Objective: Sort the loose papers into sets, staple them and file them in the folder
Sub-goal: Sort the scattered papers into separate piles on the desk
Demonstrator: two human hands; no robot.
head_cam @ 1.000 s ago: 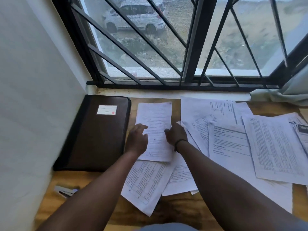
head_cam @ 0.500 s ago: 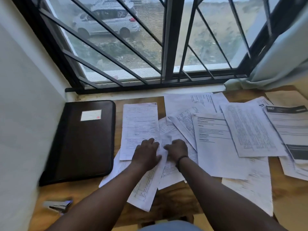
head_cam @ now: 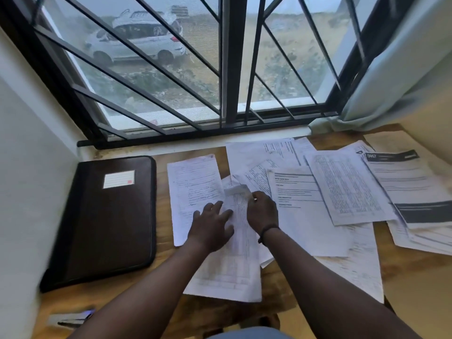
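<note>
Since a half-second ago, right hand (head_cam: 262, 211) has peeled up the top edge of a printed sheet (head_cam: 238, 216), pinching it. Left hand (head_cam: 210, 225) lies flat, fingers spread, pinning paper. Still sorting, I judge. Closed folder (head_cam: 105, 221) at 9 o'clock, stapler (head_cam: 71, 319) at 7.

Folder (head_cam: 107, 216) left of papers (head_cam: 342, 189)

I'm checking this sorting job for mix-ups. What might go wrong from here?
The right hand lifts a sheet by its curled top corner, so it may crease or tear. The loose papers overlap heavily, so sets could get mixed. One sheet overhangs the table edge and could slide off.
</note>
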